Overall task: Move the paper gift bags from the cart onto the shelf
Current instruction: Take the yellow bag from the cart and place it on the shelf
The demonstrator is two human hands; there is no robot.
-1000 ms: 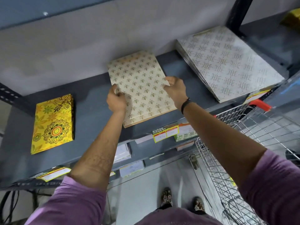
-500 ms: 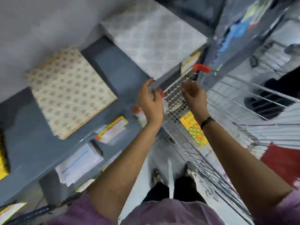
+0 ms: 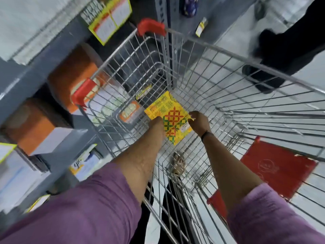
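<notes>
A yellow paper gift bag (image 3: 171, 114) with a red and green pattern lies flat at the bottom of the wire cart (image 3: 228, 55). Both my arms reach down into the cart. My left hand (image 3: 157, 121) is at the bag's left edge, its fingers hidden under my forearm and the bag. My right hand (image 3: 199, 123) touches the bag's right edge with fingers curled on it. The grey shelf (image 3: 19, 80) stands to the left of the cart.
Orange boxes (image 3: 73, 74) and price tags (image 3: 110, 20) fill the lower shelves on the left. A red flap (image 3: 276, 166) hangs at the cart's right side. Another person's dark legs and shoes (image 3: 274, 55) stand beyond the cart. My own shoes (image 3: 177, 163) show through the wire.
The view swung from the shelf, where both hands left the cream patterned bags, down to the cart. Both hands went into the cart and now rest on the yellow bag.
</notes>
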